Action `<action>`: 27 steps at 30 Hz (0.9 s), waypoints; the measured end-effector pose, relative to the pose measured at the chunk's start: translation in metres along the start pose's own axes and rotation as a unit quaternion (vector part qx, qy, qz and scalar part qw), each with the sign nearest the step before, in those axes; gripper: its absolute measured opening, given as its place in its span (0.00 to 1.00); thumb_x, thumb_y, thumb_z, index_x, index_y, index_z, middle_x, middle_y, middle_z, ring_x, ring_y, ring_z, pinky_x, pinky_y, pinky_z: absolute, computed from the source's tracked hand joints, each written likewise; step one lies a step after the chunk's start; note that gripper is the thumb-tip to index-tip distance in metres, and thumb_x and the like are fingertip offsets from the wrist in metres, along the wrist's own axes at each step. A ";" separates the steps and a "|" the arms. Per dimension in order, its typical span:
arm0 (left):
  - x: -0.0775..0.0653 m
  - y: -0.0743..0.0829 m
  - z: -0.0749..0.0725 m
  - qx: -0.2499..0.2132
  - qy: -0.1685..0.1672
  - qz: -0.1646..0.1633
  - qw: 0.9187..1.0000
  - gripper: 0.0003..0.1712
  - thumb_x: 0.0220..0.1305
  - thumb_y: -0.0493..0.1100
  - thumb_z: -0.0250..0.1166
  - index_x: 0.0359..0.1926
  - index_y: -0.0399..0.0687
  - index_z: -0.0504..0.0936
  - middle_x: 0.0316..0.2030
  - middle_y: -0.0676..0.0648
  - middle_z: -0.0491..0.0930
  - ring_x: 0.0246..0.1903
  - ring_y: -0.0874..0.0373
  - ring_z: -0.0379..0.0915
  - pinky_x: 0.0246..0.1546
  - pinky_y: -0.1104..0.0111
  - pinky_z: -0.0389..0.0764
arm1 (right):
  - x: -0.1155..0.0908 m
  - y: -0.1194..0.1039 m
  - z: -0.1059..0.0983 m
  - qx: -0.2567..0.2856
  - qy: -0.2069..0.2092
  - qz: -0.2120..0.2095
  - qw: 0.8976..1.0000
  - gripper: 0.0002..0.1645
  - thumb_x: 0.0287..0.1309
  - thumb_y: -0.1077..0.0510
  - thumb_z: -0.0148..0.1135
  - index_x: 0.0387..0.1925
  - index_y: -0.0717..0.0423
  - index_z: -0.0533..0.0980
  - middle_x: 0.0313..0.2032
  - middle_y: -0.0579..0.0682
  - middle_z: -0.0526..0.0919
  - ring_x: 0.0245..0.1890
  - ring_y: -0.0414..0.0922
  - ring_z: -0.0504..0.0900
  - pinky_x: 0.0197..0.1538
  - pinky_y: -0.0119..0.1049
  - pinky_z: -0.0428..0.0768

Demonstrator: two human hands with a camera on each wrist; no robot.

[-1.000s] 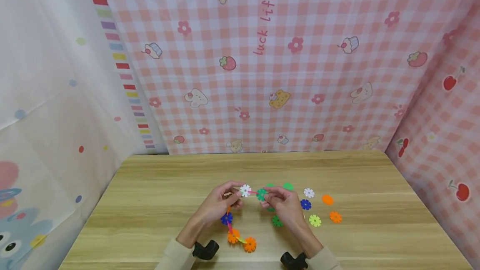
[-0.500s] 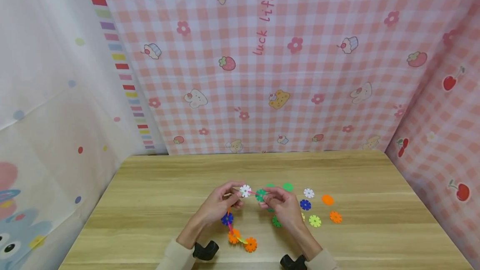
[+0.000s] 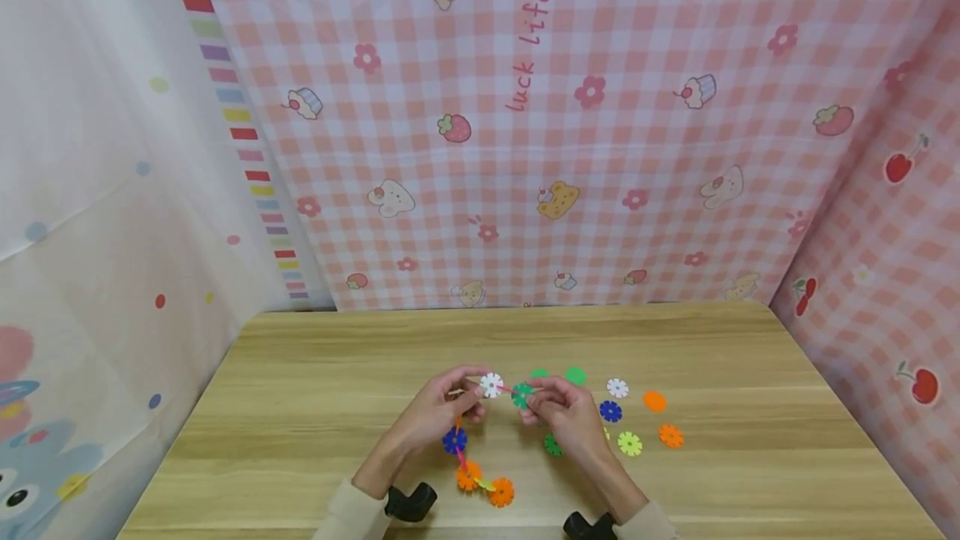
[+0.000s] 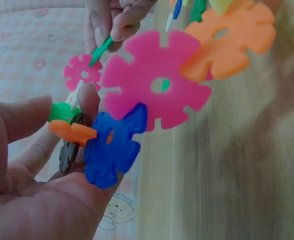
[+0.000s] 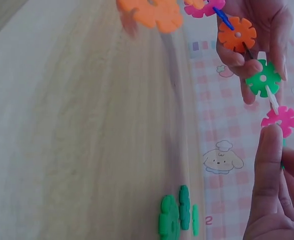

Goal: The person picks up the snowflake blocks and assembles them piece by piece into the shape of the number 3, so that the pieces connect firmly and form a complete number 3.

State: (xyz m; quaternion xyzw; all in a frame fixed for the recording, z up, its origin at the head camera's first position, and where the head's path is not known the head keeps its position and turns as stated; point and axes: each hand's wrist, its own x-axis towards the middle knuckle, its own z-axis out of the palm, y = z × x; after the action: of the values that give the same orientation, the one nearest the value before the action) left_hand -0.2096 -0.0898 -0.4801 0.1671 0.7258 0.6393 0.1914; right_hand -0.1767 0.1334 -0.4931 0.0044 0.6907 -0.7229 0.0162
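Note:
A chain of slotted plastic snowflake discs hangs between my two hands. My left hand (image 3: pixel 435 408) pinches it at a green disc (image 4: pixel 61 112), just past the white disc (image 3: pixel 491 385). My right hand (image 3: pixel 566 417) pinches a green snowflake disc (image 3: pixel 522 395) at the chain's end; this disc joins a pink disc (image 4: pixel 81 71) edge-on. From my left hand the rest droops toward me: a black disc (image 4: pixel 68 151), an orange disc (image 4: pixel 72 132), a blue disc (image 3: pixel 454 440), a large pink disc (image 4: pixel 136 80) and orange discs (image 3: pixel 502 492) at the tail.
Loose discs lie right of my right hand on the wooden table (image 3: pixel 315 382): a white one (image 3: pixel 617 388), a blue one (image 3: pixel 611 412), a yellow-green one (image 3: pixel 630 443), an orange one (image 3: pixel 671 436) and several green ones (image 3: pixel 576 376). Patterned cloth (image 3: pixel 555 148) hangs behind.
Both hands stay almost in place, keeping their pinch on the chain. The green end disc and my right fingers shift very slightly lower in the head view.

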 end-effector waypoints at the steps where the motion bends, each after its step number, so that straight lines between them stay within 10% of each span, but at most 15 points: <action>1: 0.000 0.000 0.000 -0.001 -0.001 -0.001 1.000 0.21 0.75 0.38 0.55 0.66 0.42 0.71 0.48 0.28 0.74 0.44 0.37 0.78 0.46 0.61 0.84 | 0.000 0.000 -0.001 -0.005 -0.005 0.000 1.000 0.18 0.60 0.74 0.58 0.53 0.72 0.75 0.37 0.65 0.84 0.32 0.51 0.87 0.40 0.39 0.87; 27: 0.002 -0.010 -0.006 0.015 -0.022 -0.036 0.999 0.15 0.73 0.41 0.57 0.55 0.40 0.79 0.42 0.32 0.77 0.34 0.53 0.75 0.36 0.68 0.80 | -0.013 0.013 -0.056 -0.168 -0.115 0.046 0.978 0.20 0.57 0.67 0.66 0.51 0.67 0.77 0.28 0.51 0.78 0.20 0.42 0.74 0.21 0.30 0.76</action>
State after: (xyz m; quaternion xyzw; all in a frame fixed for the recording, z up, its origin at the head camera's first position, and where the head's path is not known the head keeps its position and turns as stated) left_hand -0.2140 -0.0950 -0.4894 0.1574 0.7364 0.6174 0.2275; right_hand -0.1645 0.1893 -0.5081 -0.0495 0.7950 -0.5905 0.1296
